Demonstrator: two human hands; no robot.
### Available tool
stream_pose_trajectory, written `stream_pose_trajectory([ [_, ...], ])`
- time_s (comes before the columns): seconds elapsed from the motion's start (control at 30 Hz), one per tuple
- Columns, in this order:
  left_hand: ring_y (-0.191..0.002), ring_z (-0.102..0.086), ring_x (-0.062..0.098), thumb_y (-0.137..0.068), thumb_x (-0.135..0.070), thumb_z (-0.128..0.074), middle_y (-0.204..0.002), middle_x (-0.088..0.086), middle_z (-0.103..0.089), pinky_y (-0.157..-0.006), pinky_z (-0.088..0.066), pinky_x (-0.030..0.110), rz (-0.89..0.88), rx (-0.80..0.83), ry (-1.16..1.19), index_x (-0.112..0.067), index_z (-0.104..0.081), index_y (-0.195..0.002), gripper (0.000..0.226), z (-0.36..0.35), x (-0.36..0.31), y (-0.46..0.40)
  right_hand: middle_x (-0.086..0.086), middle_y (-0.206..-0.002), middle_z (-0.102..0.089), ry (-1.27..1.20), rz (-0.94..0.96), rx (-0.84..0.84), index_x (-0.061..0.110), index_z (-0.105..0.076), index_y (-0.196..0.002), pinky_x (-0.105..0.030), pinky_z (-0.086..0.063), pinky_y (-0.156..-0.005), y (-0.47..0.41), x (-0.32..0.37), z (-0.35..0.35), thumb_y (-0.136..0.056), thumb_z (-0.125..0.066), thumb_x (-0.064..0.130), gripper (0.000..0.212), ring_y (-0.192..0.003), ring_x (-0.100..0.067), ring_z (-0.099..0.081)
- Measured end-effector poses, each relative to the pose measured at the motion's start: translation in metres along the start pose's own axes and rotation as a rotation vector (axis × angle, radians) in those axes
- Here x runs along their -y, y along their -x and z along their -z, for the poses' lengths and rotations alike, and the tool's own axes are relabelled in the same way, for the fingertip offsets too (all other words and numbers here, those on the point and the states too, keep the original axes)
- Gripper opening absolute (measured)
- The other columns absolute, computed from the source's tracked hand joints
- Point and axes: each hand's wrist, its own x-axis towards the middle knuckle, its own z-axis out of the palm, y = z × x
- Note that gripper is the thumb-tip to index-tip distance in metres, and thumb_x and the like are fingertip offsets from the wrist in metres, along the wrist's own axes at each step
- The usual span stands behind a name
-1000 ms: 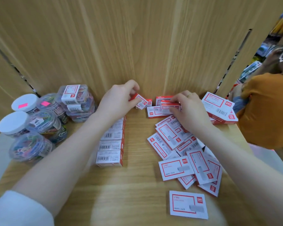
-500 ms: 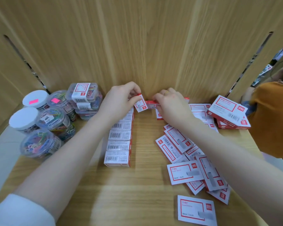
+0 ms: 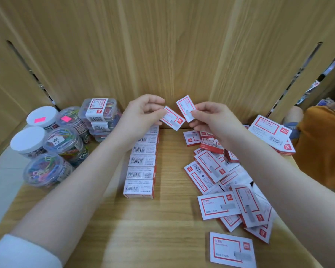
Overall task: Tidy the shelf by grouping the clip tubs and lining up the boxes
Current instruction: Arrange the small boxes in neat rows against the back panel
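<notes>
Both hands raised above the far middle of the wooden shelf [image 3: 166, 225], close to the back panel [image 3: 182, 55]. Left hand [image 3: 141, 112]: fingers curled, thumb and fingertips pinching the left end of one small red-and-white box [image 3: 172, 119], held tilted, label face toward the camera. Right hand [image 3: 211, 118]: thumb and fingers pinching the lower end of a second small box [image 3: 186, 107], held more upright and tilted. The two held boxes sit just beside each other; whether their edges touch cannot be told. Under the left forearm, a straight row of boxes [image 3: 141, 167] runs from near to far, barcode sides up, each box touching the next. To the right, a loose pile of boxes [image 3: 220, 176] lies at mixed angles, many overlapping, some face up and some showing red sides. One single box [image 3: 231, 249] lies apart at the near right edge. Two larger boxes [image 3: 271, 135] are stacked at far right. At left, the clip tubs [image 3: 52, 151] stand grouped: round clear tubs of coloured clips, two with white lids, and a stack of rectangular clear tubs [image 3: 101, 115] just beyond them toward the back panel. A person in an orange top [image 3: 323, 144] is at the far right edge, beyond the shelf.
</notes>
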Motion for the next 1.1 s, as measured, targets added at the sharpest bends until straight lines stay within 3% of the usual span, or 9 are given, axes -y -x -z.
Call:
stream_pose_trajectory([
  [0.2, -0.07, -0.065, 0.004, -0.088, -0.002, -0.057, -0.081, 0.001, -0.067, -0.067, -0.054, 0.017, 0.004, 0.046, 0.021, -0.016, -0.058, -0.092, 0.015, -0.007, 0.0, -0.001, -0.005, -0.077, -0.064, -0.001, -0.005, -0.016, 0.004, -0.063, -0.099, -0.016, -0.054, -0.063, 0.004, -0.003, 0.005, -0.09, -0.054, 0.007, 0.012, -0.063, -0.009, -0.059],
  [0.37, -0.066, -0.064, -0.001, -0.088, -0.001, -0.057, -0.086, 0.003, -0.063, -0.067, -0.053, 0.014, -0.027, 0.065, -0.076, -0.005, -0.06, -0.108, 0.021, -0.012, 0.003, -0.001, -0.002, -0.073, -0.065, 0.103, 0.091, 0.044, 0.01, -0.067, -0.097, -0.019, -0.053, -0.065, 0.006, -0.001, 0.004, -0.089, -0.056, 0.006, 0.014, -0.063, -0.009, -0.058],
  [0.53, -0.065, -0.062, -0.004, -0.089, -0.007, -0.057, -0.087, -0.004, -0.064, -0.072, -0.053, 0.014, -0.073, 0.065, -0.182, -0.023, -0.061, -0.093, 0.017, -0.017, 0.003, -0.001, -0.003, -0.076, -0.066, 0.188, 0.108, 0.128, 0.014, -0.067, -0.095, -0.017, -0.054, -0.065, 0.003, 0.001, 0.0, -0.091, -0.054, 0.008, 0.015, -0.063, -0.007, -0.06],
  [0.67, -0.076, -0.064, 0.003, -0.091, -0.008, -0.054, -0.093, -0.002, -0.066, -0.075, -0.053, 0.017, -0.034, 0.061, -0.218, -0.017, -0.059, -0.105, 0.017, -0.017, 0.004, -0.005, -0.006, -0.081, -0.066, 0.172, 0.116, 0.155, 0.011, -0.066, -0.098, -0.016, -0.052, -0.063, 0.0, 0.003, -0.001, -0.093, -0.053, 0.014, 0.015, -0.07, -0.013, -0.06],
  [0.8, -0.089, -0.064, 0.017, -0.09, -0.009, -0.054, -0.103, 0.006, -0.062, -0.082, -0.051, 0.023, -0.055, 0.09, -0.283, -0.018, -0.051, -0.124, 0.035, -0.014, 0.004, -0.004, -0.001, -0.085, -0.069, 0.606, 0.298, 0.105, 0.015, -0.065, -0.103, -0.02, -0.046, -0.067, -0.003, 0.001, 0.0, -0.079, -0.07, 0.022, 0.025, -0.068, -0.007, -0.057],
  [0.87, -0.097, -0.06, 0.017, -0.088, -0.012, -0.059, -0.105, 0.004, -0.062, -0.089, -0.046, 0.026, -0.151, 0.091, -0.572, -0.019, -0.054, -0.123, 0.036, -0.012, 0.007, -0.004, -0.002, -0.086, -0.065, 0.886, 0.443, 0.037, 0.013, -0.063, -0.107, -0.024, -0.041, -0.069, -0.007, -0.003, -0.002, -0.078, -0.07, 0.023, 0.031, -0.073, -0.011, -0.053],
  [0.97, -0.114, -0.047, 0.022, -0.087, -0.022, -0.059, -0.114, -0.002, -0.061, -0.096, -0.031, 0.034, -0.28, 0.054, -1.051, -0.022, -0.058, -0.118, 0.031, -0.009, 0.014, -0.007, -0.007, -0.106, -0.061, 1.24, 0.526, -0.044, 0.012, -0.057, -0.115, -0.035, -0.042, -0.08, -0.011, -0.01, -0.011, -0.085, -0.062, 0.028, 0.034, -0.099, -0.024, -0.053],
  [1.1, -0.112, -0.049, 0.022, -0.088, -0.03, -0.056, -0.116, -0.003, -0.06, -0.091, -0.03, 0.034, -0.296, 0.067, -1.211, -0.026, -0.058, -0.118, 0.03, -0.008, 0.015, -0.01, -0.01, -0.108, -0.06, 1.428, 0.542, -0.033, 0.009, -0.05, -0.115, -0.037, -0.037, -0.076, -0.009, -0.015, -0.023, -0.09, -0.053, 0.033, 0.035, -0.103, -0.03, -0.053],
])
